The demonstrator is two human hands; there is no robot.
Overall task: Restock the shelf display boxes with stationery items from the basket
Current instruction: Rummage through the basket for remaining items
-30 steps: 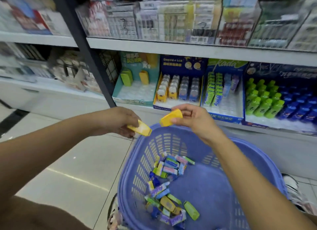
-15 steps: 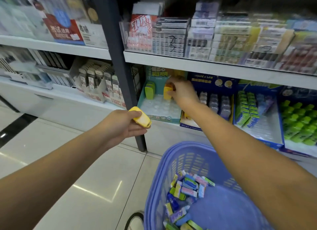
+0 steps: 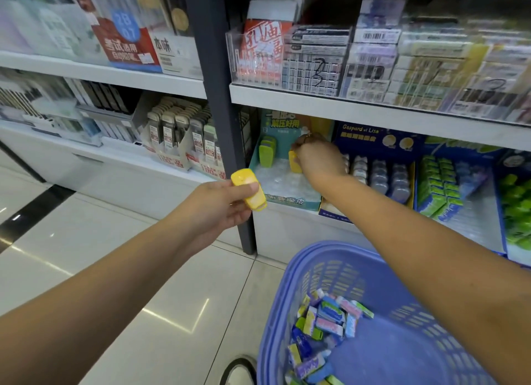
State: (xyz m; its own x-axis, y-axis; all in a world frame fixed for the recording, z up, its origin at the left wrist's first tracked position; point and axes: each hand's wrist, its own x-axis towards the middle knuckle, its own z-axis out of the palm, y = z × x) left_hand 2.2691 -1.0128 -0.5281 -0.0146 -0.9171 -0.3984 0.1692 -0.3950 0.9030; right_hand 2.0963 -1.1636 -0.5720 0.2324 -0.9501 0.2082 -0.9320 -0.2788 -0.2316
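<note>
1. Shelving fills the far side: clear bins (image 3: 316, 60) of barcoded packs sit on the upper shelf. Below them stand a teal display box (image 3: 287, 203), a dark blue box (image 3: 379, 137) to its right, then a box of green packs (image 3: 439, 180).
2. A dark post (image 3: 221, 111) rises just left of the teal display box, dividing it from a left bay of carded stationery (image 3: 184, 137).
3. A purple basket (image 3: 330, 249) sits near right, with small colourful packets (image 3: 327, 324) heaped in its left part. The right forearm crosses above its rim.
4. Pale glossy floor tiles (image 3: 100, 269) carry a dark stripe at left, and a shoe toe (image 3: 241, 367) shows beside the basket.
5. Inside the teal display box a green piece (image 3: 267, 154) stands upright at far left, with a second yellow piece (image 3: 294, 162) upright to its right.
6. The right hand (image 3: 319, 160) reaches into that box, back towards the camera, fingers bent down onto the second yellow piece. Whether it pinches or only touches cannot be told.
7. The left hand (image 3: 218, 209) is held out in front of the post, thumb and fingers gripping a yellow piece (image 3: 250, 193).
</note>
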